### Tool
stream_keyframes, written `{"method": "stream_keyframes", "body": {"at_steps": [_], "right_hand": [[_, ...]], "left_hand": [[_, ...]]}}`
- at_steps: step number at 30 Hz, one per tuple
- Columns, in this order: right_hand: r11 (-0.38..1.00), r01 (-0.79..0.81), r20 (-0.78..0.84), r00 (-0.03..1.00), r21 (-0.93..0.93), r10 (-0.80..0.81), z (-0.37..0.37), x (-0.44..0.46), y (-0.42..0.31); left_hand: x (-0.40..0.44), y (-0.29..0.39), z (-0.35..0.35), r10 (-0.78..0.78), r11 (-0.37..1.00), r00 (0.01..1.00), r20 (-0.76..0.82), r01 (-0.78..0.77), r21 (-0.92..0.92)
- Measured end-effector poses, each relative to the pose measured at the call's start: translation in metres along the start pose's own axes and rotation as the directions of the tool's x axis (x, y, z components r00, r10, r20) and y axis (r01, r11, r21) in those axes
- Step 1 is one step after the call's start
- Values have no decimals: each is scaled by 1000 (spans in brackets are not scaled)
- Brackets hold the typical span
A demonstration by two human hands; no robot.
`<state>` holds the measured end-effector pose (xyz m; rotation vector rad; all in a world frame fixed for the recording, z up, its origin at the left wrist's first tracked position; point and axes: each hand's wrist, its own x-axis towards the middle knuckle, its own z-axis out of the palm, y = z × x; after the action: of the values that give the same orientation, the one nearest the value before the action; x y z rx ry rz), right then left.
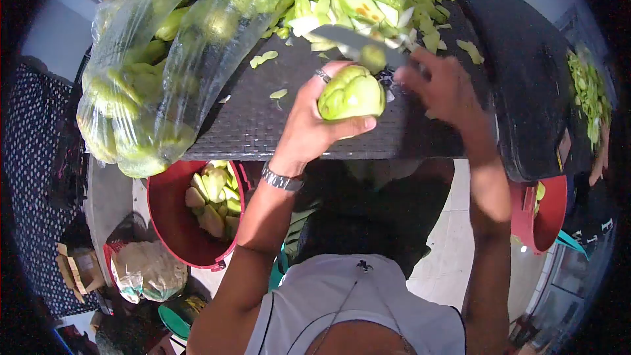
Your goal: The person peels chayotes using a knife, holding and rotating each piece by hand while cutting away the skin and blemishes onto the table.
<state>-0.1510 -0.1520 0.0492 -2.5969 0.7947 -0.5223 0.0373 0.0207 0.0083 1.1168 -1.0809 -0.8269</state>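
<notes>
My left hand (309, 125), with a ring and a metal watch at its wrist, is closed around a green chayote (353, 95) above the dark woven tabletop (253, 121). The chayote's near side looks pale and peeled. Just beyond it, my right hand (444, 89) grips a knife (348, 37), its blade pointing left. A small round green piece (373, 58) shows against the blade, slightly blurred; whether it sticks there I cannot tell. Behind the knife lies a heap of green peelings and cut pieces (374, 10).
A clear plastic bag (141, 102) full of chayotes overhangs the table's left edge. Below stands a red bucket (164, 207) holding cut pieces, beside a stuffed sack (150, 269). To the right are a black panel (516, 66) and another red bucket (554, 220).
</notes>
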Motion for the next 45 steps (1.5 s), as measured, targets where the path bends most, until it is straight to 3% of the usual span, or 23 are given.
{"method": "stream_keyframes", "body": {"at_steps": [2,4,5,8,10,12,13,16,19,22,23,25,27,31,34,35,37,38,39,41,43,45], "right_hand": [[985,-157,-16,987,68,159,4,5,31],[947,-230,30,973,223,229,2,7,39],[959,-189,15,982,213,191,3,5,40],[976,-112,22,994,185,110,3,-12,-8],[983,-103,103,991,152,88,4,-25,-43],[991,21,49,998,135,-28,11,-29,-56],[989,83,25,996,126,-86,15,-30,-59],[981,143,-45,989,134,-138,19,-30,-58],[977,117,0,993,177,-119,14,-24,-45],[990,-95,-107,989,106,106,19,-3,-13],[980,-146,-63,986,135,156,18,4,0],[948,-254,56,967,190,248,18,10,17],[939,-260,149,962,227,230,18,7,22],[904,-351,147,935,244,324,5,-1,-15],[950,-70,154,988,303,24,0,-19,-34],[946,-13,147,989,324,-37,-2,-24,-39],[926,104,122,980,362,-157,-5,-30,-45],[929,127,119,977,348,-178,-6,-32,-46],[930,151,117,973,334,-200,-7,-33,-47],[931,186,113,966,314,-231,-11,-34,-50],[931,202,107,964,303,-243,-15,-34,-56],[941,242,7,968,235,-250,0,-28,-39]], "left_hand": [[0,7,4,33,993,999,-13,-34,-115],[5,2,-4,-161,951,986,-52,141,-275],[8,-1,-7,-257,908,965,-58,221,-356],[11,-6,-3,-304,730,952,32,255,-634],[5,-18,-3,-220,721,970,109,236,-651],[1,-32,4,-159,585,986,55,139,-799],[-2,-36,3,-112,595,990,82,133,-793],[-6,-34,10,-146,639,989,-31,71,-766],[-8,-23,14,-199,739,978,-66,105,-665],[-5,-2,14,-194,724,978,74,194,-662],[-8,2,17,-134,731,989,65,143,-667],[-5,8,13,-203,721,977,68,196,-664],[0,5,8,-246,727,969,31,205,-656],[6,-7,4,-286,698,958,7,214,-683],[4,-15,-7,-233,692,941,246,338,-638],[-3,-16,-9,-320,686,920,226,390,-614],[-10,-17,-7,-209,775,955,210,293,-559],[-12,-15,-5,-172,796,969,179,244,-555],[-1,-38,-10,-36,894,986,165,105,-435],[10,-28,-11,-167,895,981,98,192,-402],[2,-8,-4,-127,898,988,90,153,-413],[-11,-10,-4,-110,809,977,181,194,-554]]}}
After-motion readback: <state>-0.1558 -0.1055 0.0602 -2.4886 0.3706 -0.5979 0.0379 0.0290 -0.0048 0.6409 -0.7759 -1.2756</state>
